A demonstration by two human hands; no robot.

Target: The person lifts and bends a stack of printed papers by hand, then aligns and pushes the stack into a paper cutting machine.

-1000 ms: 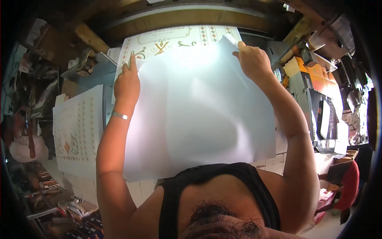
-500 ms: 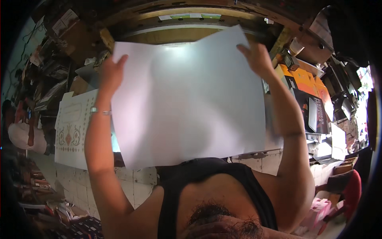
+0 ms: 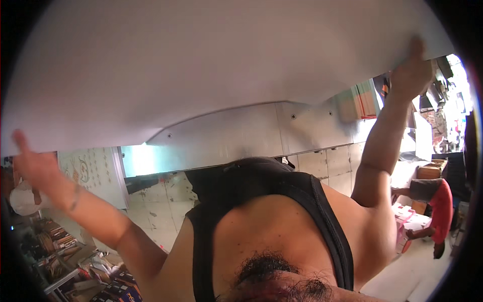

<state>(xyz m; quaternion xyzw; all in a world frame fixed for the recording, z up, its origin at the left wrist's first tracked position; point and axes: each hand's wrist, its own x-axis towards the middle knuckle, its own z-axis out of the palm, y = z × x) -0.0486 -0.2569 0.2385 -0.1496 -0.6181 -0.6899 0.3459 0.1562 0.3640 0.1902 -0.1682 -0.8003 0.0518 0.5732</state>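
A large white paper sheet (image 3: 216,60) spans the upper frame, blocking most of the metal tabletop (image 3: 226,136). The left hand (image 3: 37,168) at far left and right hand (image 3: 411,78) at upper right pinch its near edge, thumbs closed over it, other fingers blurred. Lower left, an ornament-printed sheet (image 3: 85,168) lies near dark boxes (image 3: 121,292) with illegibly small lettering.

There are two outstretched hands (image 3: 37,168) (image 3: 412,78), one raised sheet (image 3: 226,55), two other people (image 3: 22,199) (image 3: 441,214).
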